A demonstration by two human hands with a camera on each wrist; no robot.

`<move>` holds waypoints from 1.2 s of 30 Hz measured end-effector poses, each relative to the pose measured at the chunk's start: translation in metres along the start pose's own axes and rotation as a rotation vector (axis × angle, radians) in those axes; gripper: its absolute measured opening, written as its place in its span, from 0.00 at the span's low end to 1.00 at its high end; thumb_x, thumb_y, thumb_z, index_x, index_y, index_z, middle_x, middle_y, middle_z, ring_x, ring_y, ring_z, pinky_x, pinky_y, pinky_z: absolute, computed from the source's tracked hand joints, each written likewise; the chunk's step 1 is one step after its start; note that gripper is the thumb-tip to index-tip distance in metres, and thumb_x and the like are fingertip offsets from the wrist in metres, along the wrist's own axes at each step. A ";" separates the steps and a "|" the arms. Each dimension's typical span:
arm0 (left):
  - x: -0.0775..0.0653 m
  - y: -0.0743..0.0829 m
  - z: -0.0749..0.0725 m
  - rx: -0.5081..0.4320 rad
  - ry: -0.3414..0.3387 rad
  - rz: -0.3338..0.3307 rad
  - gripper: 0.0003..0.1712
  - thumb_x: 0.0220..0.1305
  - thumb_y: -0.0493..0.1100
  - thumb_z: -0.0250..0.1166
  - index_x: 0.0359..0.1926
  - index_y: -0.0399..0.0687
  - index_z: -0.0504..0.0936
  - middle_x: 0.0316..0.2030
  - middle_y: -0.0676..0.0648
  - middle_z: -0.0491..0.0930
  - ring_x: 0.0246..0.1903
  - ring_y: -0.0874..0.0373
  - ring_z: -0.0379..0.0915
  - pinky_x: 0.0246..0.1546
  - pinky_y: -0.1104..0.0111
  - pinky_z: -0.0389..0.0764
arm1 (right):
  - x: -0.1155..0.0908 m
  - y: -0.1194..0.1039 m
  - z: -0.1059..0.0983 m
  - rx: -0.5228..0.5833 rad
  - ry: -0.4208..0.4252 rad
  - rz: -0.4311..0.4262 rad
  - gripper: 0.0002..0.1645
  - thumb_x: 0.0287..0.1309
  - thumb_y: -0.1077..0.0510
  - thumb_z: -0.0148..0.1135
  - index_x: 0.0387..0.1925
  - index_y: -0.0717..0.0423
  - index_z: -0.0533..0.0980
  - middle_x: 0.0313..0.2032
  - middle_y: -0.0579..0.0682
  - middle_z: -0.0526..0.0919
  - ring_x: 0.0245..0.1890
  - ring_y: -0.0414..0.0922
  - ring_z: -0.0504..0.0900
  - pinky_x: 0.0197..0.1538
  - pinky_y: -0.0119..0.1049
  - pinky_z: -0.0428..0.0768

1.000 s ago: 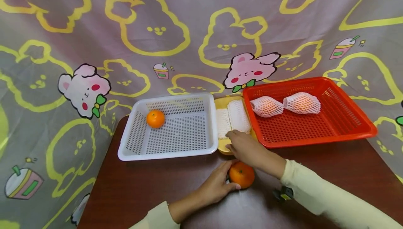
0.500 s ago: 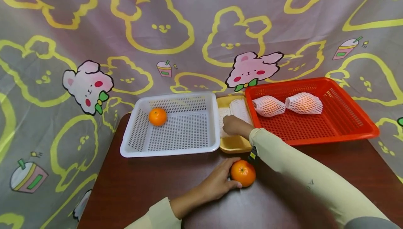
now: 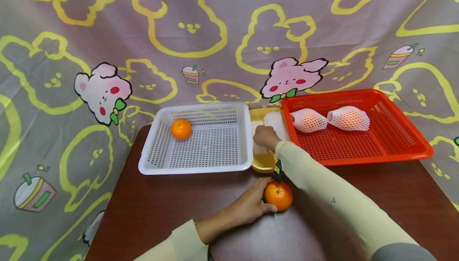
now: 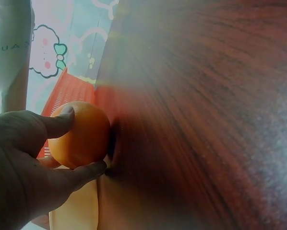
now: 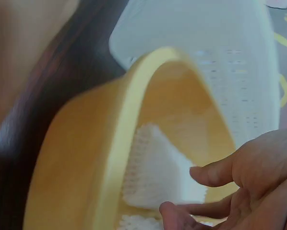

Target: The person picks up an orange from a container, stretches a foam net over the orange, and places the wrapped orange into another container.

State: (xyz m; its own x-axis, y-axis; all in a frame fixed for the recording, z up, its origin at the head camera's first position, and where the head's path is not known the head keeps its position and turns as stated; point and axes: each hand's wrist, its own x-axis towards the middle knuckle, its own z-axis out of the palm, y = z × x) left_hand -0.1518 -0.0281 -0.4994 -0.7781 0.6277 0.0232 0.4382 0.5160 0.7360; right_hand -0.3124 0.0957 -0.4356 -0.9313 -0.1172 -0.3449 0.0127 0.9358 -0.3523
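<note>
My left hand (image 3: 249, 202) grips an orange (image 3: 278, 196) resting on the table, in front of the yellow basket (image 3: 264, 164). In the left wrist view its thumb and fingers (image 4: 88, 175) curl round the sides of the orange (image 4: 81, 136). My right hand (image 3: 266, 137) is inside the yellow basket, over white foam fruit nets (image 3: 275, 123). The right wrist view shows the thumb and fingers apart, right at a foam net (image 5: 155, 170); whether they touch it is unclear. In the head view the right fingertips are hidden.
Left of the yellow basket stands a white basket (image 3: 195, 170) with one orange (image 3: 181, 129) inside. A red basket (image 3: 362, 159) stands to the right, holding two netted oranges (image 3: 348, 118). A patterned cloth (image 3: 215, 26) hangs behind the brown table (image 3: 161, 197).
My right hand has moved from the front rim of the yellow basket farther in over the foam nets. The left hand keeps hold of the orange on the table.
</note>
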 end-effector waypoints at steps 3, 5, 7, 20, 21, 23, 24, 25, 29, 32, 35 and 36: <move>0.001 0.000 0.000 -0.004 -0.008 0.000 0.42 0.51 0.46 0.74 0.64 0.50 0.64 0.59 0.51 0.70 0.60 0.62 0.66 0.65 0.67 0.66 | 0.000 -0.001 0.000 -0.025 0.011 0.000 0.16 0.57 0.65 0.43 0.37 0.65 0.77 0.44 0.65 0.81 0.47 0.61 0.77 0.50 0.51 0.78; 0.001 0.000 0.001 -0.007 -0.006 0.001 0.41 0.51 0.46 0.74 0.64 0.50 0.65 0.58 0.51 0.70 0.59 0.62 0.66 0.65 0.67 0.67 | 0.001 -0.002 0.001 -0.024 0.013 -0.006 0.15 0.58 0.64 0.43 0.35 0.65 0.77 0.44 0.64 0.81 0.46 0.59 0.78 0.50 0.51 0.77; 0.002 0.001 0.000 -0.008 -0.003 0.003 0.41 0.51 0.45 0.75 0.63 0.50 0.65 0.58 0.50 0.70 0.59 0.62 0.67 0.64 0.67 0.67 | 0.002 -0.002 0.001 -0.011 0.017 -0.003 0.14 0.59 0.64 0.43 0.33 0.64 0.76 0.43 0.63 0.81 0.44 0.57 0.80 0.50 0.50 0.78; 0.004 0.002 -0.003 -0.011 -0.003 0.008 0.43 0.50 0.47 0.75 0.65 0.47 0.65 0.60 0.48 0.70 0.60 0.60 0.67 0.64 0.67 0.67 | 0.008 0.009 -0.004 0.249 0.145 0.008 0.06 0.46 0.67 0.49 0.19 0.57 0.64 0.23 0.51 0.66 0.26 0.48 0.65 0.26 0.34 0.66; 0.004 0.002 -0.003 -0.015 -0.005 0.005 0.44 0.50 0.47 0.75 0.65 0.47 0.64 0.61 0.48 0.70 0.60 0.60 0.66 0.65 0.66 0.66 | 0.009 0.010 -0.005 0.246 0.152 0.010 0.08 0.46 0.66 0.50 0.17 0.56 0.63 0.22 0.51 0.65 0.26 0.48 0.66 0.25 0.33 0.66; 0.003 0.000 -0.004 -0.015 -0.006 -0.002 0.45 0.49 0.48 0.76 0.66 0.48 0.64 0.62 0.48 0.70 0.61 0.59 0.66 0.65 0.66 0.66 | 0.010 0.013 -0.007 0.255 0.152 0.027 0.09 0.47 0.66 0.52 0.17 0.57 0.64 0.22 0.51 0.66 0.24 0.48 0.68 0.24 0.32 0.68; 0.003 -0.001 -0.004 -0.011 -0.006 -0.007 0.46 0.49 0.48 0.76 0.67 0.48 0.64 0.62 0.48 0.70 0.62 0.59 0.66 0.65 0.65 0.66 | 0.009 0.013 -0.009 0.266 0.148 0.039 0.09 0.48 0.65 0.54 0.18 0.58 0.65 0.22 0.51 0.67 0.24 0.47 0.69 0.24 0.32 0.69; 0.003 -0.002 -0.004 -0.010 -0.008 -0.013 0.47 0.49 0.49 0.76 0.67 0.48 0.63 0.62 0.48 0.69 0.62 0.59 0.66 0.65 0.65 0.66 | 0.009 0.014 -0.012 0.286 0.143 0.057 0.08 0.50 0.64 0.56 0.20 0.59 0.67 0.24 0.52 0.69 0.24 0.47 0.71 0.24 0.32 0.73; 0.002 0.000 -0.005 0.022 -0.012 -0.018 0.49 0.49 0.53 0.75 0.69 0.47 0.62 0.63 0.49 0.68 0.62 0.59 0.65 0.66 0.64 0.66 | -0.003 0.014 -0.028 0.383 0.109 0.085 0.10 0.55 0.61 0.62 0.34 0.66 0.75 0.34 0.58 0.79 0.28 0.47 0.79 0.31 0.35 0.83; 0.000 0.004 -0.008 0.045 0.016 0.014 0.47 0.52 0.56 0.72 0.69 0.47 0.61 0.63 0.51 0.68 0.63 0.61 0.64 0.66 0.64 0.66 | -0.018 0.016 -0.040 0.435 0.113 0.068 0.16 0.55 0.59 0.66 0.41 0.66 0.76 0.40 0.60 0.81 0.31 0.48 0.81 0.35 0.38 0.84; -0.003 0.010 -0.015 0.051 0.074 0.110 0.39 0.59 0.57 0.66 0.67 0.50 0.64 0.62 0.53 0.68 0.62 0.62 0.65 0.64 0.66 0.68 | -0.033 0.024 -0.050 0.459 0.140 0.031 0.19 0.56 0.57 0.67 0.46 0.64 0.75 0.41 0.59 0.80 0.32 0.49 0.81 0.37 0.39 0.84; -0.004 0.014 -0.017 0.032 0.098 0.147 0.35 0.61 0.56 0.64 0.66 0.51 0.65 0.62 0.53 0.68 0.61 0.61 0.66 0.63 0.67 0.70 | -0.038 0.027 -0.053 0.467 0.153 0.023 0.20 0.56 0.56 0.68 0.47 0.62 0.75 0.41 0.59 0.79 0.33 0.49 0.80 0.38 0.40 0.84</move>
State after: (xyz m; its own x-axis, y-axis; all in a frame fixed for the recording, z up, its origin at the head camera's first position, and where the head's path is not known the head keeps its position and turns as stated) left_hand -0.1504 -0.0338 -0.4778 -0.7438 0.6390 0.1959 0.5636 0.4421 0.6978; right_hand -0.2963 0.1429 -0.3858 -0.9712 -0.0157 -0.2376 0.1628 0.6845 -0.7106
